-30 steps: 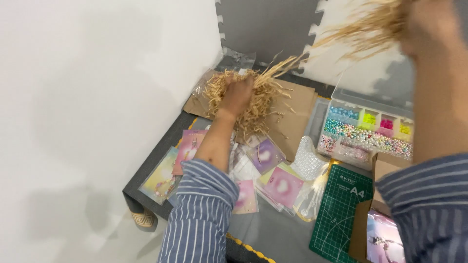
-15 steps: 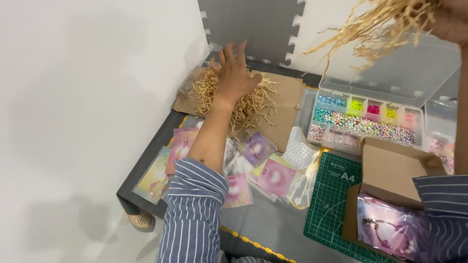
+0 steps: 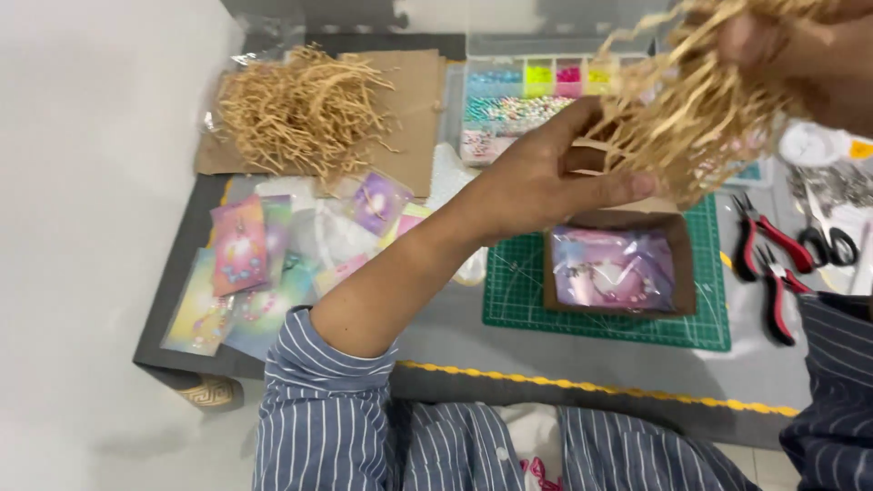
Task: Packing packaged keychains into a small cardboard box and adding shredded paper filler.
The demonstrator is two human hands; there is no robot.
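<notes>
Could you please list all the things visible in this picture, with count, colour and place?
shredded paper bunch: one, straw colour, held above the box
shredded paper pile: one, straw colour, on brown cardboard at far left
cardboard box: one, brown, open, on the mat, pastel packet inside
cutting mat: one, green, table middle
bead organiser: one, clear, many-coloured beads, far middle
pastel cards: several, pink, purple and yellow, table left
pliers: two, red and black handles, right of mat
left hand: touching the bunch
right hand: gripping the bunch from above
</notes>
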